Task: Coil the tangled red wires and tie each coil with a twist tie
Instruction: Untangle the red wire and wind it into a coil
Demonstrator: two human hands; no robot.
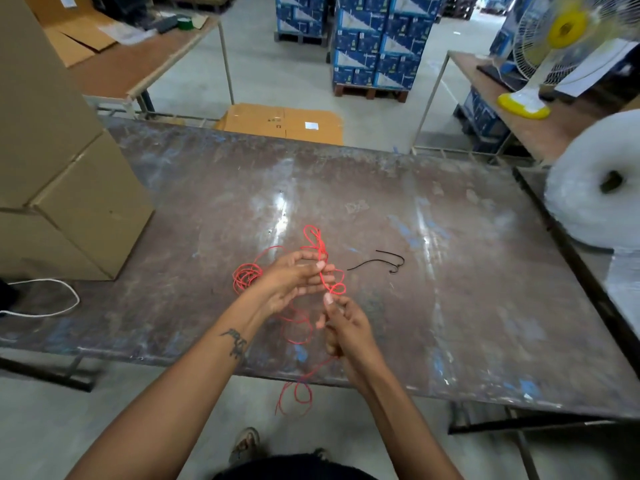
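Observation:
A thin red wire (321, 251) runs in loose loops between my two hands above the worn metal table (450, 271). My left hand (294, 277) pinches the wire with thumb and fingers near its upper loops. My right hand (343, 323) pinches a lower stretch of the same wire, and the free end (298, 393) dangles past the table's front edge. A second bundle of red wire (246, 275) lies on the table just left of my left hand. Two black twist ties (381, 262) lie on the table to the right of my hands.
Stacked cardboard boxes (62, 188) stand at the table's left end, with a white cord (52, 299) beside them. A roll of bubble wrap (595, 188) sits at the right edge. A yellow-and-white fan (554, 39) stands on a side table.

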